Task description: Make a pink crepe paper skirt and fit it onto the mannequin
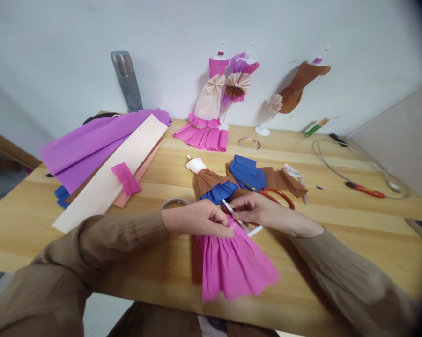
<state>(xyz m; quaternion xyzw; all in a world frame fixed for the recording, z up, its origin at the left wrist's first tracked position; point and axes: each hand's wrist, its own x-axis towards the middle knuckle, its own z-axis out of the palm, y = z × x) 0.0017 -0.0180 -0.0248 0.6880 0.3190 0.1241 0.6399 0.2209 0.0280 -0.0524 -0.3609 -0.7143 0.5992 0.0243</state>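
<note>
Gathered pink crepe paper forms a skirt (232, 267) that hangs toward the table's front edge. My left hand (196, 219) is closed on its pleated top, thumb in front. At the same top edge, my right hand (256, 211) has its fingers pinched together on the skirt; a narrow white strip (226, 205) passes beside the fingertips, partly hidden. Just beyond lies a small dress form (196, 164) with a white top, brown skirt and blue ruffle. Red-handled scissors (279, 195) rest behind my right hand, their blades over brown and blue paper (248, 171).
Purple (101, 145) and cream paper (115, 171) sheets pile at left, with a pink scrap (126, 179) on top. Dressed paper forms (212, 96) and a grey flask (127, 82) stand by the wall. A tape roll (249, 143) and a corded red-handled tool (365, 189) lie rightward.
</note>
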